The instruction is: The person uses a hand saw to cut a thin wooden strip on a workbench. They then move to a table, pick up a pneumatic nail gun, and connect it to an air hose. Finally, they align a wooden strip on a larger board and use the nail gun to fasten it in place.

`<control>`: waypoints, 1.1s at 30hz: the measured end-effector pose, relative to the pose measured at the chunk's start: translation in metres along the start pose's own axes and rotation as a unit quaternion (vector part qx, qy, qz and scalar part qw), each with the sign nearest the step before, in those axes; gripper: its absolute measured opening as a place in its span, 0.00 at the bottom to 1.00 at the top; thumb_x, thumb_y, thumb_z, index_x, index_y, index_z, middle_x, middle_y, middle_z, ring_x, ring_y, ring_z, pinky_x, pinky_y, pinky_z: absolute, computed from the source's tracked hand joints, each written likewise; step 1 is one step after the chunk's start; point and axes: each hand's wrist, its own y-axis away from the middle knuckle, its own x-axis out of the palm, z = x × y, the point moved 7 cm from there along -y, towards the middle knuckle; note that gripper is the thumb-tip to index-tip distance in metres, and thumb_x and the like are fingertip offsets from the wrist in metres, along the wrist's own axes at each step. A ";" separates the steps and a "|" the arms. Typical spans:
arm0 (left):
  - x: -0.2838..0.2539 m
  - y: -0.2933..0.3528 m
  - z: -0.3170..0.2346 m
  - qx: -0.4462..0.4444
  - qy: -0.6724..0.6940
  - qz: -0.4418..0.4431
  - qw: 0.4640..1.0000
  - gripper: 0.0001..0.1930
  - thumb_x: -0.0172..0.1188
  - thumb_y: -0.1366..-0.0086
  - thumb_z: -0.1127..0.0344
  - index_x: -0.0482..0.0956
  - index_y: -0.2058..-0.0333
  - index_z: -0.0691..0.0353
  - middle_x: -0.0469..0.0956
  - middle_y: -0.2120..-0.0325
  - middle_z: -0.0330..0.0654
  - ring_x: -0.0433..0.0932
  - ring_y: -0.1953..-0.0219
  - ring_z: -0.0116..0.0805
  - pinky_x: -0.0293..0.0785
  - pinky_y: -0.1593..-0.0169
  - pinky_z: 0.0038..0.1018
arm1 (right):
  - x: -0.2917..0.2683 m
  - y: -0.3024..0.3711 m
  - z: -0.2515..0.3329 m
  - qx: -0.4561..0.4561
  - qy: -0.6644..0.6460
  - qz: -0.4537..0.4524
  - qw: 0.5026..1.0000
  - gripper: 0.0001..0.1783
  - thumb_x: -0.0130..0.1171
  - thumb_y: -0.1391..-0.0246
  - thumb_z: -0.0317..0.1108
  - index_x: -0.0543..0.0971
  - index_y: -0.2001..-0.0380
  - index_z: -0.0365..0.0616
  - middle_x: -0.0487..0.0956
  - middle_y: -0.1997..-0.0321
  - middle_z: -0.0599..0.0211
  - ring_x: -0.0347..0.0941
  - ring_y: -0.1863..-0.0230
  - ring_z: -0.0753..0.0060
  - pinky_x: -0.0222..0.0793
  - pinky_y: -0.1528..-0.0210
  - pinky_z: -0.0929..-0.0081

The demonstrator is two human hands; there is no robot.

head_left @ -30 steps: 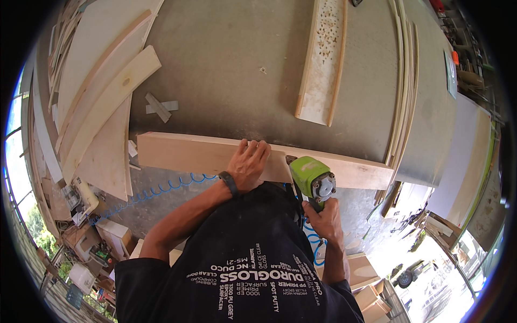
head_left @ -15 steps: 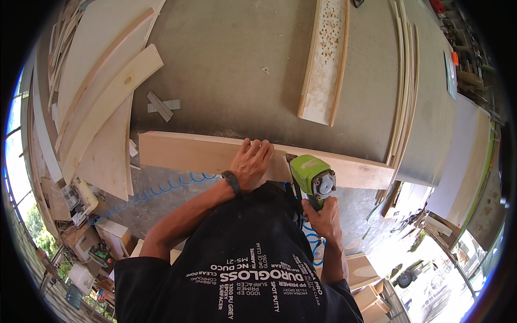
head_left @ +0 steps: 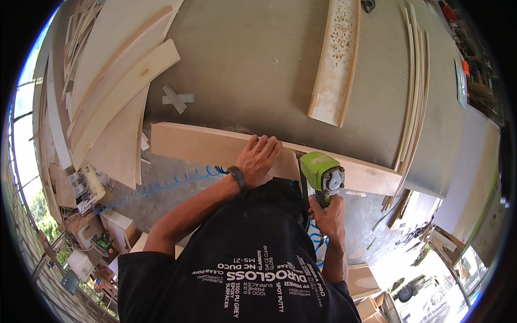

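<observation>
A long pale wooden board [head_left: 199, 146] stands on edge along the near side of the table, its broad face toward me. My left hand [head_left: 259, 160] is closed over its top edge near the middle, fingers on the far side. In my right hand [head_left: 329, 214] is the grip of a green nail gun [head_left: 321, 168]. The gun's nose meets the board's near face, just right of my left hand. From here I cannot tell how firmly it presses. A blue coiled air hose [head_left: 318, 239] hangs below the gun.
Shallow wooden tray with small brown bits [head_left: 336, 64] lies on the table [head_left: 242, 64]. Thin wood strips [head_left: 414, 97] run along the right. Curved boards [head_left: 126, 102] and sheets lie at left, near two crossed short pieces [head_left: 175, 99]. More blue coil [head_left: 172, 185] stretches left.
The whole view has shifted, so the scene sits a little farther right. Both hands keep their hold, and the nail gun stays at about the same spot on the board.
</observation>
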 end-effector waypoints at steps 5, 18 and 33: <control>0.002 0.018 0.017 -0.016 -0.054 -0.038 0.998 0.46 0.74 0.57 0.57 0.66 0.40 0.68 0.69 0.47 0.52 0.67 0.42 0.51 0.59 0.34 0.46 | -0.003 -0.005 -0.001 -0.029 -0.013 0.025 0.999 0.13 0.62 0.42 0.32 0.77 0.72 0.29 0.78 0.83 0.62 0.75 0.84 0.76 0.70 0.80 0.76; -0.024 0.058 0.082 -0.015 -0.076 -0.032 0.996 0.36 0.67 0.58 0.64 0.70 0.47 0.72 0.71 0.54 0.53 0.70 0.49 0.49 0.61 0.38 0.46 | 0.007 0.003 0.003 -0.045 0.007 -0.005 0.999 0.13 0.63 0.44 0.32 0.78 0.72 0.28 0.79 0.82 0.61 0.75 0.84 0.76 0.70 0.79 0.75; -0.048 0.028 0.097 0.039 -0.079 -0.018 0.996 0.36 0.68 0.57 0.66 0.69 0.47 0.72 0.69 0.55 0.49 0.69 0.48 0.45 0.62 0.41 0.47 | 0.112 0.037 0.043 0.013 -0.111 -0.101 0.989 0.15 0.64 0.45 0.33 0.79 0.77 0.29 0.78 0.84 0.62 0.73 0.85 0.75 0.68 0.80 0.74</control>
